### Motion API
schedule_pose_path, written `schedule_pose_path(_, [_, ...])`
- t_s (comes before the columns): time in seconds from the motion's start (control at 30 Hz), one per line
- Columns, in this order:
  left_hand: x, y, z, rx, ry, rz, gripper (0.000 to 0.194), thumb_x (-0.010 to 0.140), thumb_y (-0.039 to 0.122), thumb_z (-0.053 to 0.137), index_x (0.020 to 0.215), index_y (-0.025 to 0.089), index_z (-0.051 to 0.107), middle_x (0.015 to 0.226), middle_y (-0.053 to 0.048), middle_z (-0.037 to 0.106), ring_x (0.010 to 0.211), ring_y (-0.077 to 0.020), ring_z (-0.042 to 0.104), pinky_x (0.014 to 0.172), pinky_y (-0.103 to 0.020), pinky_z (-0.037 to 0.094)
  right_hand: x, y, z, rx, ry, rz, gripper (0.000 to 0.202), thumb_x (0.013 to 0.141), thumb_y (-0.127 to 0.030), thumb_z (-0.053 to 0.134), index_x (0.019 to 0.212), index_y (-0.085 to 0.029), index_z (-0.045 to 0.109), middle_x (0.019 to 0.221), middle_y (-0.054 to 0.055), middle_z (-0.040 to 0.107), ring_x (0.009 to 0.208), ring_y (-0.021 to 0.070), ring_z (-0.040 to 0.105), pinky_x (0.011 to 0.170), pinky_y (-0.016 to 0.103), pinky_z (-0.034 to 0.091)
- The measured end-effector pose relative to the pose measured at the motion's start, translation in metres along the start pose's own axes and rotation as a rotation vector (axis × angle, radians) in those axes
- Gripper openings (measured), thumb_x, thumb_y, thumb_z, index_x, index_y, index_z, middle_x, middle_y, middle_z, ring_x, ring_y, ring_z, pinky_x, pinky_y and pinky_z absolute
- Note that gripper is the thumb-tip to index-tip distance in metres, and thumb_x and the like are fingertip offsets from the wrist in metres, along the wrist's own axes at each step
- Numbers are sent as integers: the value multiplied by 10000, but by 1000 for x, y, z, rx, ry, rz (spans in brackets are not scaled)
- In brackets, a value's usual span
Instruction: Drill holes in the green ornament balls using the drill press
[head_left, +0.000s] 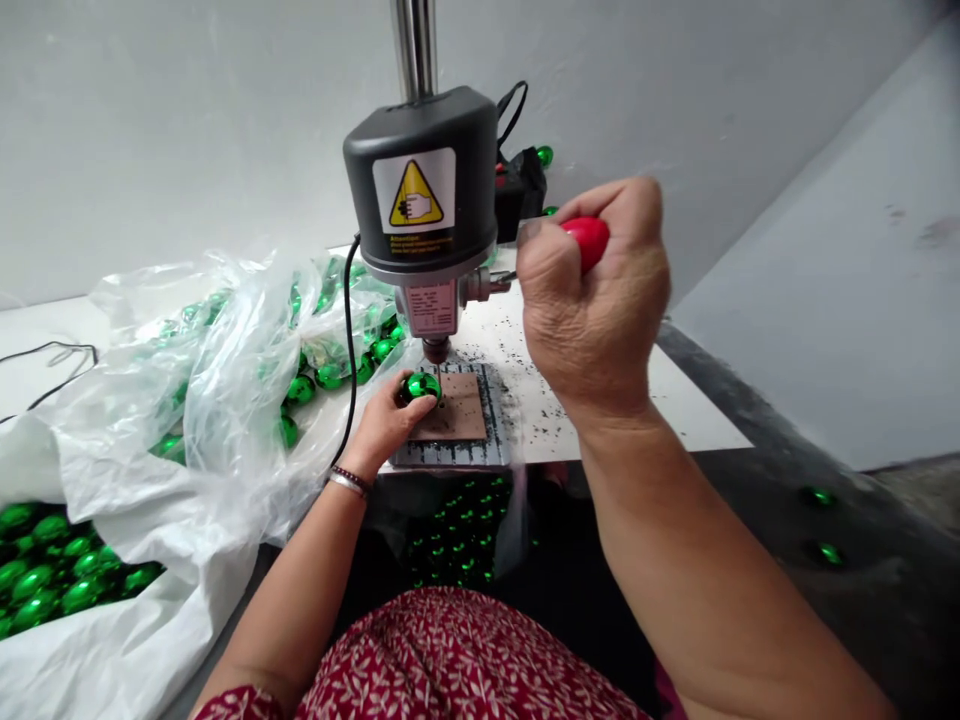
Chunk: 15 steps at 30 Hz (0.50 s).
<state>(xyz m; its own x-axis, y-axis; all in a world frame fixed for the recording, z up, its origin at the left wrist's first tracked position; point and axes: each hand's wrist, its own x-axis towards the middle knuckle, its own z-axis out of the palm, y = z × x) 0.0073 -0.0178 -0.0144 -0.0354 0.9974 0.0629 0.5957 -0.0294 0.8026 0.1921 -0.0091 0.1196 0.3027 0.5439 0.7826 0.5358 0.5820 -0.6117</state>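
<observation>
My left hand (394, 415) is closed around a shiny green ball (422, 388), thumb in front, over a brown board (465, 410) on the slotted metal base (450, 455) of a drill press. Just above the ball is the chuck (436, 348), with a thin bit pointing down beside the ball's right side. Whether the bit touches the ball I cannot tell. Higher up is the black motor housing (421, 180) with a yellow warning label. At its right, my right hand (596, 290) grips a red knob (589, 242) on the press lever.
Clear plastic bags (240, 370) with many green balls cover the table's left side. More green balls (52, 570) fill a white sack at lower left. Dark chips lie on the white table (675, 420). A black cable (351, 350) hangs left of the press. Two balls (829, 553) lie on the floor.
</observation>
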Motion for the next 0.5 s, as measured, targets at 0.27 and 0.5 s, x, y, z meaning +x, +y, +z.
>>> schedule_pose_path(0.27, [2, 10, 3, 84, -66, -47, 483, 787, 387, 680, 1234, 206, 667, 1033, -27, 742, 1002, -246, 664, 938, -363, 515, 1, 0, -2, 3, -17, 15, 174, 887, -334, 487, 820, -203, 393, 768, -17, 432, 671, 50, 425, 668, 192, 439])
schedule_pose_path(0.5, [5, 19, 6, 347, -98, -7, 600, 737, 373, 771, 1304, 218, 653, 1223, -85, 722, 1114, -288, 646, 984, -392, 482, 1, 0, -2, 9, 9, 1, 198, 855, -342, 517, 804, -203, 385, 759, -6, 447, 683, 65, 421, 659, 187, 450])
